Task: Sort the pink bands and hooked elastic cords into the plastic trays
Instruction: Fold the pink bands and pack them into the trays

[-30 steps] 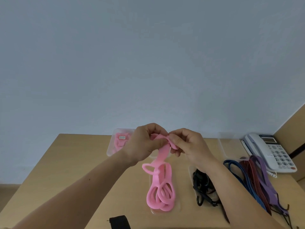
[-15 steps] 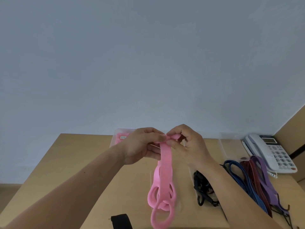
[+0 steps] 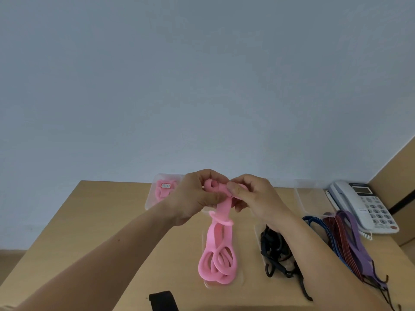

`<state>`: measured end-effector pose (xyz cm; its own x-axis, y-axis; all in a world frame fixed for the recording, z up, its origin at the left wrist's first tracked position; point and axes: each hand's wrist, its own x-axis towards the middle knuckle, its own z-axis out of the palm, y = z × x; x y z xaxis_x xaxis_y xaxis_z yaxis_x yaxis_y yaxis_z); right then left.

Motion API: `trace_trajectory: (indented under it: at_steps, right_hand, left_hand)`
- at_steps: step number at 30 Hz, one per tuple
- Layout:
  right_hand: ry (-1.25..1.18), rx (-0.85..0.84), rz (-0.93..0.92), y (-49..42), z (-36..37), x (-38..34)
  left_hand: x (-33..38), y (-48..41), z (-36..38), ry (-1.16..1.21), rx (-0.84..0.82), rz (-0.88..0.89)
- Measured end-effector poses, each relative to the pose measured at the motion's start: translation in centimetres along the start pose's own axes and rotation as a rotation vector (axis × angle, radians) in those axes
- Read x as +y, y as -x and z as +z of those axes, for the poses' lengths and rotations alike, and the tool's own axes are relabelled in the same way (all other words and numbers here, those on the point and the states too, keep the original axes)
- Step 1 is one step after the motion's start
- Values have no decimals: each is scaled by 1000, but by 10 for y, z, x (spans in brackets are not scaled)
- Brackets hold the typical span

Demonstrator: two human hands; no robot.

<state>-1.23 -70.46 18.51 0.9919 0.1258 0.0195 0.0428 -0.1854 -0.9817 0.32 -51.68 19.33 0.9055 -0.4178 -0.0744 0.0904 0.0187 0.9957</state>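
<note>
Two bare hands meet above the middle of a pale wooden bench, both holding the top end of a bundle of pink bands.

The left hand has its fingers curled round the upper end of the bundle. The right hand pinches that same end between thumb and forefinger, the other fingers loosely bent.

From the hands the bundle hangs straight down, cinched partway by a pink loop. Its wide lower loops lie over a clear plastic tray near the front of the bench (whether they rest in it or hang just above, I cannot tell).

A second clear tray sits at the back left and holds folded pink bands with a small white label. Just right of the middle tray, a third tray holds a tangle of black hooked cords, partly hidden by the right forearm. A fourth clear tray stands at the back right.

Blue, dark red and purple hooked cords lie loose along the right side of the bench, beside a white desk telephone. A small black object sits at the front edge. A plain grey-blue wall fills the upper view.
</note>
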Motion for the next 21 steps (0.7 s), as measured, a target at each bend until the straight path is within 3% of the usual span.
trace_trajectory:
  at_steps: [3,11,18,21]
  right_hand:
    - [28,26,-78,1,0,0]
    - [182,77,-272,3,8,1]
    - [156,34,-286,4,16,5]
    - [-11,-54,-200,4,12,3]
  left_hand:
    - [0,0,0,43,55,-30]
    - [5,6,-3,-25,-27,-162]
    - [10,8,-9,73,-82,-150]
    - [5,7,-10,93,-24,-126]
